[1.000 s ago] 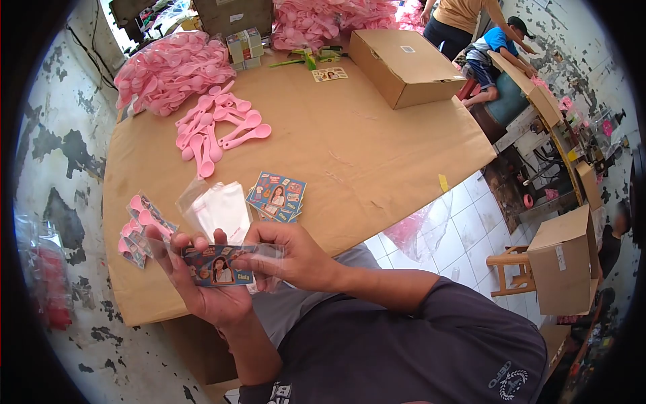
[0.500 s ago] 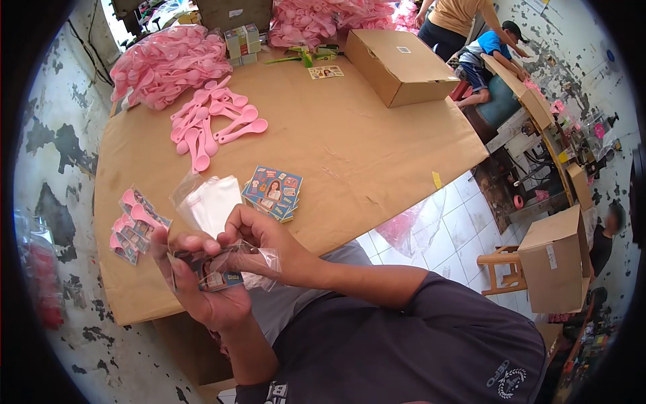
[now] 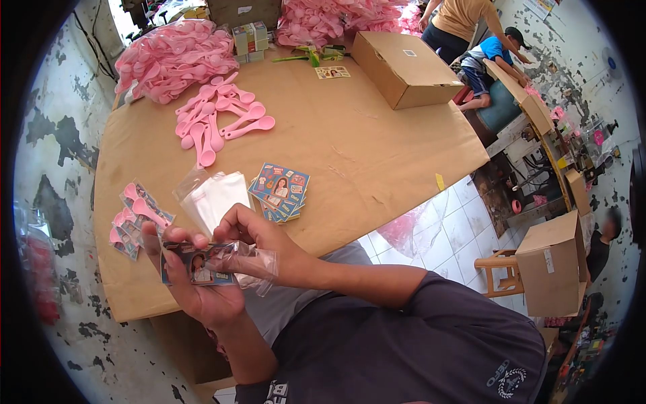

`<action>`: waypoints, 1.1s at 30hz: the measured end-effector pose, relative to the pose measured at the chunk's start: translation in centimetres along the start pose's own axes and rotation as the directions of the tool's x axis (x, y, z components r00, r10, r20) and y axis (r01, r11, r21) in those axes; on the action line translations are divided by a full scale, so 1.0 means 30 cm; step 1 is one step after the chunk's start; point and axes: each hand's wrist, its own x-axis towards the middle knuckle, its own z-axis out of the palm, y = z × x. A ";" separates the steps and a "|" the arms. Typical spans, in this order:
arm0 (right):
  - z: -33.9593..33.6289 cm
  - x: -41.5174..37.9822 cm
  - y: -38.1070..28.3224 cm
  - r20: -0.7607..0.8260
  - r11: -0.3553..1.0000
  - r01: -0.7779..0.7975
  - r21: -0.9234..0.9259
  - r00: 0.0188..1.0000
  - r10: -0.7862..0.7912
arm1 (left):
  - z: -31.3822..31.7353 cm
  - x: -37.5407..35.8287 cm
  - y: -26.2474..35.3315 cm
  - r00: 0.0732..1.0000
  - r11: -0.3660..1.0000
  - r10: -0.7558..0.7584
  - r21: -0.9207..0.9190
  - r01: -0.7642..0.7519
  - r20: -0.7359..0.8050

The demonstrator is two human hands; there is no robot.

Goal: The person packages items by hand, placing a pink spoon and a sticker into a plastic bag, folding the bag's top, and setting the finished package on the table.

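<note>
My left hand (image 3: 195, 289) grips a printed blue card (image 3: 202, 266), its fingers behind and thumb across the front. A clear plastic bag (image 3: 259, 264) surrounds the card at least in part, its loose end sticking out to the right. My right hand (image 3: 259, 239) pinches the bag near its open side, fingers bent. Just beyond the hands lie a stack of clear bags (image 3: 219, 198) and a fanned pile of blue printed cards (image 3: 281, 192). Left of my left hand, several packed bags with pink spoons (image 3: 138, 215) overlap on the table.
Loose pink spoons (image 3: 215, 118) lie mid-table, below a big bag of pink spoons (image 3: 175, 60). A cardboard box (image 3: 407, 71) stands at the far right, near green scissors (image 3: 309, 55). People (image 3: 494, 57) work beyond the table. A stool (image 3: 498, 273) holds another carton (image 3: 552, 266).
The card in my left hand now shows more of its face and sits slightly further left. My right hand still pinches the bag. The view has shifted slightly.
</note>
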 end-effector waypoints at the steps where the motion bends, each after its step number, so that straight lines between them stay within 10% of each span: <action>1: -0.002 0.004 0.012 -0.002 1.000 0.002 -0.002 1.000 -0.002 | 0.004 -0.006 -0.011 1.000 1.000 0.008 0.020 -0.008 -0.019; 27: -0.027 0.017 0.034 -0.060 0.976 0.043 -0.215 0.997 -0.057 | 0.005 -0.004 -0.035 0.990 0.993 -0.106 0.048 0.111 -0.088; 30: -0.017 -0.008 -0.030 -0.084 0.913 0.062 -0.403 0.991 -0.104 | -0.006 0.011 -0.024 0.986 0.991 -0.111 0.059 0.119 -0.123; 33: -0.028 0.001 -0.058 0.182 0.446 0.535 -0.717 0.762 -0.621 | -0.014 0.035 -0.021 0.956 0.981 -0.174 0.047 0.190 -0.235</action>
